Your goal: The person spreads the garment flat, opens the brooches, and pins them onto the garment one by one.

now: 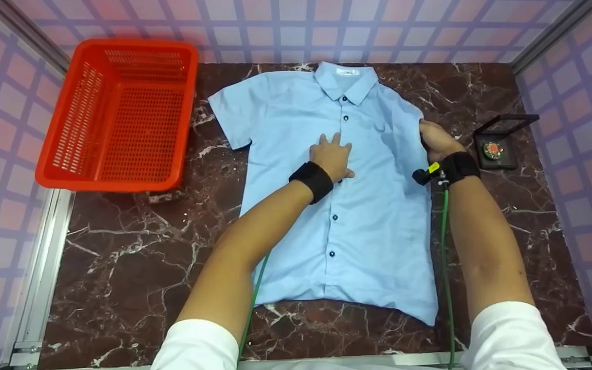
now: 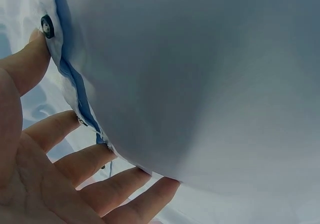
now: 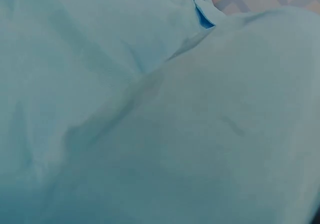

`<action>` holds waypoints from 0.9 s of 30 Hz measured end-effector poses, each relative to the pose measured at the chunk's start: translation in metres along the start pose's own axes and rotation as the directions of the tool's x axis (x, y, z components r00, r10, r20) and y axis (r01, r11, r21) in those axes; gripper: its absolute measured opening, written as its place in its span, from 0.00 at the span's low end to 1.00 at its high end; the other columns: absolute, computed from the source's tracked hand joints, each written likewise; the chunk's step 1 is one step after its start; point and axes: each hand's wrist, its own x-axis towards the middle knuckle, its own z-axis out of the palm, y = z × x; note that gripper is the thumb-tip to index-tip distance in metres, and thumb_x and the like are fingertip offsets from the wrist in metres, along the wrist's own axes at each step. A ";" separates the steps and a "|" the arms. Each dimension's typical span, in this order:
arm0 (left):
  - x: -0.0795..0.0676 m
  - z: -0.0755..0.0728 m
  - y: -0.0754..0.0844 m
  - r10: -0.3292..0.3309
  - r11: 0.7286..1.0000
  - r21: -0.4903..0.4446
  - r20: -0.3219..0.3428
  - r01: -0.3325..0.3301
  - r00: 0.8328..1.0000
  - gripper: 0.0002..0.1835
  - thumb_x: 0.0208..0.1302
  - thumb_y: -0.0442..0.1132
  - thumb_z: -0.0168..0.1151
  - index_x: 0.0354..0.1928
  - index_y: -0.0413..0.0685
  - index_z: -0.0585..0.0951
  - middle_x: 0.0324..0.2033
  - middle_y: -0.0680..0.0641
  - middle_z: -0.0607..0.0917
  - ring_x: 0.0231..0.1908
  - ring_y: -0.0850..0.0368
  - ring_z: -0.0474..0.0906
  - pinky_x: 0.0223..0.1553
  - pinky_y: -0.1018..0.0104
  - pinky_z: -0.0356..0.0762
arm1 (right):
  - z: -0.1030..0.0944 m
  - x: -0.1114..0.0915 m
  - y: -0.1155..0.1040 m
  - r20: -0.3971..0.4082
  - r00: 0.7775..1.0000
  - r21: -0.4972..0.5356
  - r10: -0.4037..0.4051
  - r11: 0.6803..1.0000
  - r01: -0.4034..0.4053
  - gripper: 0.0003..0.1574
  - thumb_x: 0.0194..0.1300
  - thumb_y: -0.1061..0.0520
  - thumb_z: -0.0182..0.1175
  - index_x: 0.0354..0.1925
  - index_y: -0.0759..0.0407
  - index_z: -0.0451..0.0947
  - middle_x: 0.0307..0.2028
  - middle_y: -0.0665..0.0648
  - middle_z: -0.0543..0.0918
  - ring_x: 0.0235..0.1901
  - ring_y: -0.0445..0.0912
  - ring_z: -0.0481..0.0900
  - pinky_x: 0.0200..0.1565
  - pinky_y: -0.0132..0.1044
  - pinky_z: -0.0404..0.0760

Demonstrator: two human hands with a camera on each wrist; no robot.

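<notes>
A light blue short-sleeved button-up shirt [image 1: 291,118] lies front up, its collar toward the back wall. My left hand [image 1: 331,158] rests on the middle of its front with fingers spread, by the button placket. In the left wrist view the thumb of my left hand [image 2: 45,169] touches cloth beside a dark button [image 2: 47,26]. At the shirt's right edge, below the shoulder, my right hand [image 1: 437,140] reaches under the cloth, which hides its fingers. No sleeve shows spread out on that side. Raised blue fabric [image 3: 210,124] fills most of the right wrist view.
A red plastic basket [image 1: 185,123] stands at the left. On the right, a small black case [image 1: 499,163] with its lid up holds a round green and red item [image 1: 493,150]. Green cables [image 1: 445,246] run along both arms. Checkered walls [image 1: 296,31] enclose the dark marble surface [image 1: 136,288].
</notes>
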 end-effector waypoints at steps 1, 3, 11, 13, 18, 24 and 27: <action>0.000 0.000 0.000 0.000 1.000 -0.001 0.003 0.000 1.000 0.43 0.62 0.67 0.63 0.76 0.60 0.66 0.75 0.40 0.61 0.70 0.32 0.60 0.55 0.41 0.76 | -0.001 -0.001 0.000 -0.017 1.000 0.007 0.001 1.000 -0.001 0.31 0.79 0.49 0.44 0.74 0.54 0.57 0.71 0.59 0.59 0.63 0.48 0.65 0.56 0.36 0.70; 0.001 0.000 0.000 0.001 1.000 -0.006 0.010 -0.001 1.000 0.43 0.62 0.67 0.63 0.76 0.60 0.66 0.75 0.40 0.60 0.70 0.31 0.59 0.55 0.41 0.76 | -0.005 -0.003 0.000 -0.031 0.999 0.023 -0.008 1.000 0.009 0.44 0.78 0.53 0.44 0.81 0.50 0.35 0.78 0.56 0.46 0.71 0.49 0.56 0.59 0.35 0.66; 0.001 0.000 -0.001 0.007 1.000 -0.011 0.014 -0.007 1.000 0.43 0.63 0.67 0.62 0.76 0.59 0.65 0.75 0.40 0.60 0.70 0.32 0.60 0.54 0.42 0.77 | -0.021 -0.010 0.001 -0.157 0.975 0.044 -0.155 0.986 0.164 0.41 0.77 0.60 0.51 0.80 0.52 0.48 0.71 0.55 0.56 0.57 0.46 0.68 0.49 0.34 0.74; 0.001 -0.001 -0.001 0.005 1.000 -0.010 0.012 -0.005 1.000 0.43 0.63 0.67 0.62 0.76 0.60 0.65 0.75 0.40 0.60 0.70 0.32 0.60 0.54 0.42 0.77 | -0.024 -0.011 0.000 -0.204 0.964 0.067 -0.171 0.980 0.188 0.38 0.76 0.60 0.54 0.78 0.52 0.55 0.73 0.56 0.57 0.62 0.47 0.67 0.51 0.35 0.74; 0.000 -0.001 -0.001 0.008 1.000 -0.008 0.014 -0.007 1.000 0.43 0.64 0.67 0.61 0.76 0.59 0.65 0.76 0.40 0.60 0.70 0.32 0.60 0.54 0.42 0.77 | -0.028 -0.012 0.000 -0.352 0.901 0.041 -0.254 0.957 0.286 0.30 0.73 0.62 0.58 0.71 0.57 0.69 0.62 0.55 0.71 0.60 0.48 0.70 0.52 0.34 0.74; 0.001 0.000 -0.001 0.007 1.000 -0.015 0.015 -0.007 1.000 0.42 0.64 0.66 0.62 0.76 0.59 0.65 0.76 0.39 0.59 0.71 0.31 0.59 0.55 0.41 0.76 | -0.032 -0.011 0.001 -0.493 0.798 -0.072 -0.347 0.930 0.361 0.24 0.70 0.69 0.58 0.62 0.60 0.78 0.58 0.55 0.76 0.57 0.47 0.71 0.57 0.33 0.71; 0.001 0.001 -0.001 0.002 1.000 -0.011 0.012 -0.002 1.000 0.43 0.64 0.67 0.62 0.76 0.59 0.65 0.76 0.40 0.59 0.71 0.31 0.58 0.55 0.40 0.76 | -0.033 -0.011 0.001 -0.534 0.770 -0.155 -0.349 0.936 0.316 0.23 0.71 0.67 0.57 0.62 0.58 0.79 0.57 0.55 0.76 0.56 0.46 0.71 0.58 0.35 0.71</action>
